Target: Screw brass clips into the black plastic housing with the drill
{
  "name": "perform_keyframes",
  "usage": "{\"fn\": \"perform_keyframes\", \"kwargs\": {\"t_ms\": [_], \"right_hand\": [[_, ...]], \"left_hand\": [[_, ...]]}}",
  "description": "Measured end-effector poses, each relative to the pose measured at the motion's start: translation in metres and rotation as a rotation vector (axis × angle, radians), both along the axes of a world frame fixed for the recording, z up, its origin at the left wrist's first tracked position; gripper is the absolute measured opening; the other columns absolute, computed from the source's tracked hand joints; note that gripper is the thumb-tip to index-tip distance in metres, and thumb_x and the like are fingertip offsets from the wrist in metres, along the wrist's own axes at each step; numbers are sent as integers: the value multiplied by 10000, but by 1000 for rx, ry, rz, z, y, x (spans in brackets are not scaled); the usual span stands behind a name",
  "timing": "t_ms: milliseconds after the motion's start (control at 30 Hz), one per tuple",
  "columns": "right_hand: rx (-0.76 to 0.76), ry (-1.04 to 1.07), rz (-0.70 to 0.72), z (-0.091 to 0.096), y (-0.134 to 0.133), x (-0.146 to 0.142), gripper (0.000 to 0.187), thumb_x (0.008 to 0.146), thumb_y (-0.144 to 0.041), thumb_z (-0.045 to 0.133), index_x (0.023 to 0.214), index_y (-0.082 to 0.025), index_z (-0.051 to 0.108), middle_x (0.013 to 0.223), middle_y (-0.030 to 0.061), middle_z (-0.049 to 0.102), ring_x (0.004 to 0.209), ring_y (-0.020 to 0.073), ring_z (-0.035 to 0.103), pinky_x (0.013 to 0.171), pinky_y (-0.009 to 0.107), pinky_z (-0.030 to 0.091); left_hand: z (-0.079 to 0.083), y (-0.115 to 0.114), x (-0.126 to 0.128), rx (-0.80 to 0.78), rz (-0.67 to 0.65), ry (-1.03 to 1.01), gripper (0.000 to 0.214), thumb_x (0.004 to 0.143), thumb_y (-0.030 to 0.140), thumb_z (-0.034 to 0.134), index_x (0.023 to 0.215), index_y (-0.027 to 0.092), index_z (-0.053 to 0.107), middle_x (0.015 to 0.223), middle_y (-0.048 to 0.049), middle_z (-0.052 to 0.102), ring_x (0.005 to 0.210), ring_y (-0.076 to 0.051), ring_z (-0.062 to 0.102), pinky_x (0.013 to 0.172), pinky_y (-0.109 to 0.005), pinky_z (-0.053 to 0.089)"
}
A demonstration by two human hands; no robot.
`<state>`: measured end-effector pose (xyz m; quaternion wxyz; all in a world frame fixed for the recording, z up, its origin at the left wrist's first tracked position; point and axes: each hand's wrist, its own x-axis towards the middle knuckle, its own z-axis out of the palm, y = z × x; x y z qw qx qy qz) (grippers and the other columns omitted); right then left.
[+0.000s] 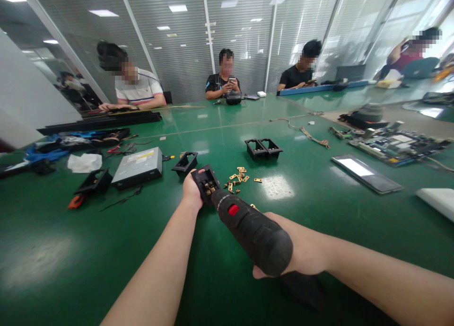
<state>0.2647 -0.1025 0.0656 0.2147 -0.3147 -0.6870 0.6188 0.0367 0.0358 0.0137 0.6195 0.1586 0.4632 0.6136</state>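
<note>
My left hand (pixel 192 192) is wrapped round a black plastic socket housing (pixel 205 178) with brass contacts inside, holding it tilted above the table. In my right hand (pixel 298 243) is a black cordless drill (pixel 253 226) with a red switch on top. Its chuck end points into the housing; the bit's tip is hidden from me. Just beyond the housing lies a loose pile of small brass plates (pixel 241 176) and screws. Another black housing (pixel 185 163) stands behind my left hand, and a joined pair of black housings (pixel 263 148) sits farther back.
On the left are a silver optical drive (pixel 137 166), another black housing (pixel 92 181) and a crumpled white tissue (pixel 84 163). To the right lie a flat dark phone-like device (pixel 367 173) and a circuit board (pixel 400 141). Several people sit along the far side.
</note>
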Motion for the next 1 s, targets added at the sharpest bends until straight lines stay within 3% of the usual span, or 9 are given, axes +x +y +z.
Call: {"fn": "perform_keyframes", "kwargs": {"t_ms": [133, 233, 333, 567, 733, 1000], "right_hand": [[-68, 28, 57, -3, 2, 0, 461, 605, -157, 899, 1002, -134, 664, 867, 28, 716, 816, 196, 675, 771, 326, 553], [-283, 38, 123, -6, 2, 1, 588, 599, -223, 926, 1115, -123, 664, 864, 51, 735, 788, 195, 707, 748, 339, 584], [-432, 69, 147, -8, 3, 2, 555, 632, -230, 915, 1115, -111, 669, 786, 36, 726, 726, 176, 711, 713, 326, 599], [-485, 103, 151, -9, 4, 3, 347, 661, -233, 902, 912, -111, 694, 730, 1, 694, 621, 117, 688, 617, 252, 594], [-444, 92, 130, -15, 2, 3, 377, 664, -267, 896, 949, -108, 708, 725, 15, 704, 629, 125, 688, 606, 246, 590], [-442, 47, 111, -16, 0, 3, 294, 626, -201, 882, 807, -114, 667, 760, 46, 711, 671, 149, 693, 586, 243, 581]], "left_hand": [[-1, 0, 0, 6, 1, 2, 259, 811, 331, 499, 925, 161, 657, 624, -48, 664, 536, -244, 659, 540, -383, 551], [-1, 0, 0, 14, 6, 3, 260, 805, 325, 507, 929, 156, 661, 638, -52, 670, 553, -248, 666, 562, -391, 557], [-1, 0, -1, 14, 1, 5, 259, 802, 320, 500, 920, 154, 660, 639, -55, 671, 550, -250, 665, 555, -392, 553], [-5, 1, -3, 37, -35, 17, 231, 810, 344, 494, 848, 164, 634, 636, -57, 666, 508, -243, 650, 503, -376, 529], [-5, 2, -2, 16, -1, -21, 227, 805, 342, 517, 850, 162, 649, 613, -42, 651, 503, -228, 640, 537, -372, 544], [-1, -2, -1, 10, -59, -21, 236, 801, 321, 471, 795, 158, 642, 550, -40, 604, 461, -227, 598, 490, -358, 509]]}}
